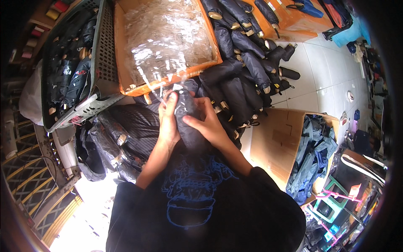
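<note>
A folded black umbrella (187,111) in a dark sleeve stands nearly upright in front of my chest, held between both hands. My left hand (168,119) is closed along its left side, thumb up near the top end. From the right, my right hand (210,124) wraps it, with the thumb pressed across its front. Clear plastic film (152,80) stretches from the umbrella's top toward an orange-edged carton (200,67) just beyond. Inside that carton lies a heap of clear plastic bags (168,35).
Many black folded umbrellas (247,80) are piled right of the carton. A grey perforated crate (105,54) of umbrellas stands at left, above plastic-wrapped bundles (107,134). At right, a cardboard box (275,136) holds blue-grey fabric (308,157) near a green stool (331,201).
</note>
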The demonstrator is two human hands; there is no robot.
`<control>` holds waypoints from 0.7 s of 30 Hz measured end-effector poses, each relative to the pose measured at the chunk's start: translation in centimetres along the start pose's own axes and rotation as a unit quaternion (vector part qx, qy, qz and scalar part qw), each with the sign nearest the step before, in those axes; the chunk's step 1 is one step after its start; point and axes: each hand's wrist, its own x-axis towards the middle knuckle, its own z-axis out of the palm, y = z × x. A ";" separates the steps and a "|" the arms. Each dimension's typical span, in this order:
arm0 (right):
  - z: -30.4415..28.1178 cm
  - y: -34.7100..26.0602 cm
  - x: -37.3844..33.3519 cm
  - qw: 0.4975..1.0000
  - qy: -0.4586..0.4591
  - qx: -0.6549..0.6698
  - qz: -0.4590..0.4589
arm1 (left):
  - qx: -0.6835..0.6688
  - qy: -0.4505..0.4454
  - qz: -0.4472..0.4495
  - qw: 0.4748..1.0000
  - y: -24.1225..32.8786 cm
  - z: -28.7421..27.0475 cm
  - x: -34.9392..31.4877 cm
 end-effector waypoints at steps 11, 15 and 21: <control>-0.9 -0.1 -2.7 0.977 -0.086 0.156 0.120 | 0.060 -0.064 -0.047 0.995 -1.0 -0.3 -2.2; -1.1 -0.1 -2.5 0.996 -0.052 0.066 0.034 | 0.150 -0.145 -0.075 0.975 0.3 -1.8 -1.8; -0.9 -0.2 -2.0 0.992 -0.088 0.093 0.017 | 0.060 -0.071 0.028 0.995 1.8 -0.6 0.3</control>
